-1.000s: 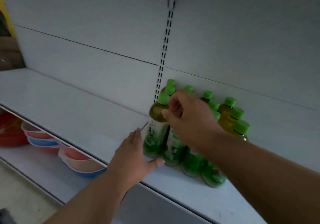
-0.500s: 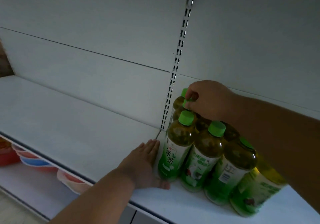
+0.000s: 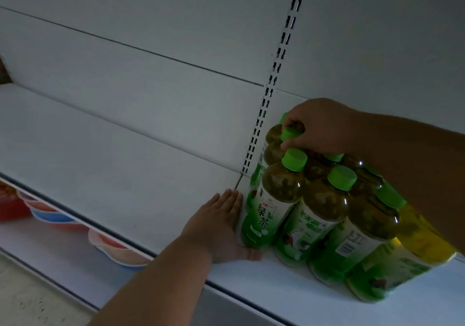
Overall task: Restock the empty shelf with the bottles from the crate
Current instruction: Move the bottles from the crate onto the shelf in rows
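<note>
Pinching a green cap (image 3: 289, 133), right hand (image 3: 319, 126) — flat left hand (image 3: 221, 227) touches 绿茶 bottle (image 3: 269, 207).

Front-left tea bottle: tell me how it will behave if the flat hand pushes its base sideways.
The front-left tea bottle looks full, so probably heavy. Tall and narrow, it might tip rather than slide, though neighbouring bottles likely brace it. The left hand lies against its base.
</note>
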Tool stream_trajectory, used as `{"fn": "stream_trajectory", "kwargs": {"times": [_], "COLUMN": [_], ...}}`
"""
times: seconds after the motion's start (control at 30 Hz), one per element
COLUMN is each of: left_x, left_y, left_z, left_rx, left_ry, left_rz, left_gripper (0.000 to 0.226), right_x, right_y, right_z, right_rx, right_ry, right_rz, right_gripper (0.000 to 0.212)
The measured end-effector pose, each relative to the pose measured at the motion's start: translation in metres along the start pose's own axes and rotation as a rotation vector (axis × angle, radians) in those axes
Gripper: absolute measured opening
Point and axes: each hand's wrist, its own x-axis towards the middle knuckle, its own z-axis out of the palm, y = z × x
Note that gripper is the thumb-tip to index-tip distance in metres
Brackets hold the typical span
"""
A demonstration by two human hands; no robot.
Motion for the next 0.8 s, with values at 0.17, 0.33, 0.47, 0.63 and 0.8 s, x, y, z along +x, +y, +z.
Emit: {"fn": "stream_trajectory", "kwargs": {"times": [0.17,0.33,0.47,0.63,0.8], "left_x": [0.001,0.001,0.001,-0.001,-0.002], "left_y": [-0.001,-0.002,-0.002,0.000,0.003], "left_z": [0.001,0.002,0.002,-0.001,-0.003], "left_rx": [-0.014,-0.018,-0.020,-0.027,-0.019], "left_ry": [0.016,0.019,0.024,0.028,0.013], "left_rz": [0.004,0.009,0.004,-0.001,-0.012], "left_gripper": [0.134,0.135,0.135,0.135,0.133], "right_x": [0.003,-0.001,-0.002,-0.009,-0.047], "right_y": [-0.005,-0.003,-0.002,0.001,-0.008], "right_z": [-0.002,0.002,0.008,0.007,-0.014], "right_rx": [0.026,0.032,0.077,0.178,0.280], "right_ry": [0.033,0.044,0.079,0.110,0.143], "right_rz": [0.017,0.028,0.033,0.104,-0.031], "right_gripper": [0.049,0.055,0.054,0.049,0.030]}}
